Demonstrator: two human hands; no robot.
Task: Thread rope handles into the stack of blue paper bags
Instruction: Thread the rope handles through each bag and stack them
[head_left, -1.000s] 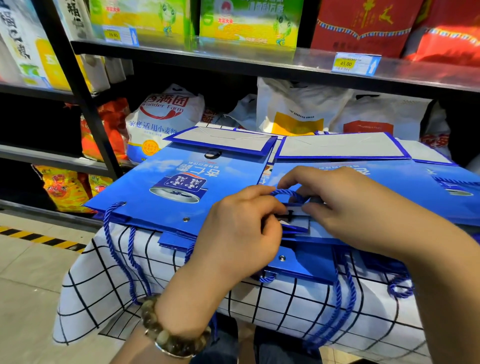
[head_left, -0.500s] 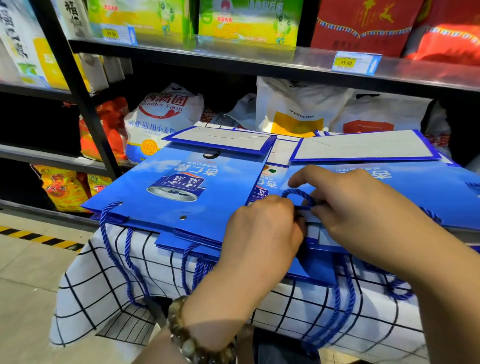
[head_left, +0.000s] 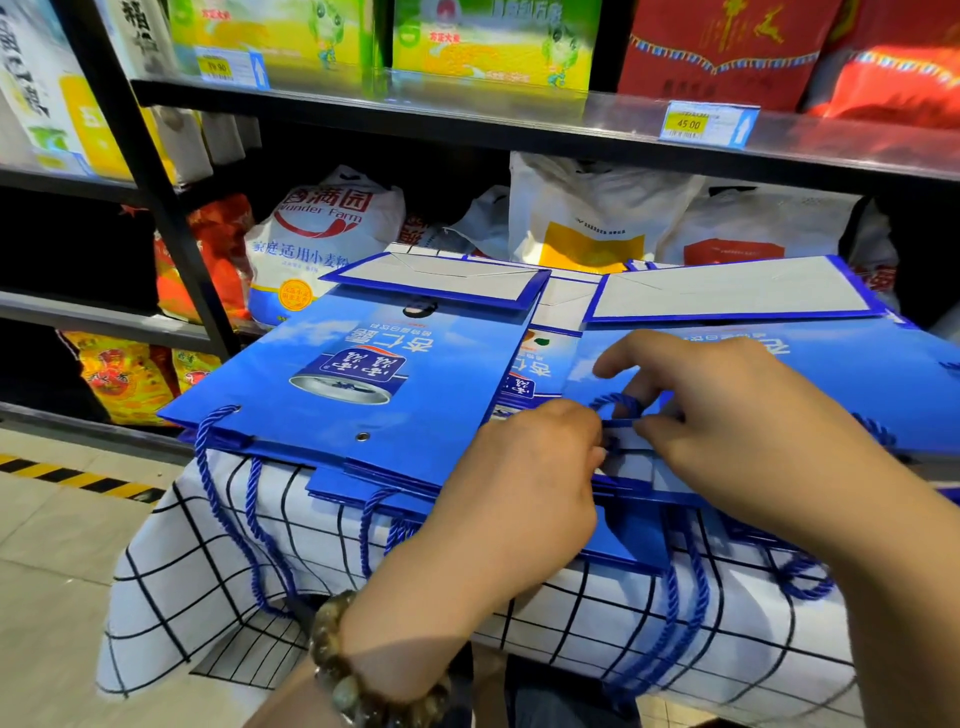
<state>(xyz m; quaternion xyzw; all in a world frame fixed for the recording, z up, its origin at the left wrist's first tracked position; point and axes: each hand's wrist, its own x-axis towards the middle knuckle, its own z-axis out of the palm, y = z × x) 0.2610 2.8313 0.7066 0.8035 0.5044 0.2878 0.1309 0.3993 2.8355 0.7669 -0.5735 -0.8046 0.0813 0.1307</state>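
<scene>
**Blue rope pinched at the bag's edge**

Checked white cloth draped the bench nearest the camera, under flat stacks of blue paper bags. The left hand was closed at the right stack's near edge, touching the right hand, whose fingers pinched a small loop of blue rope. Finished handles hung over the cloth. Beyond stood black shop shelves of packaged goods.
</scene>
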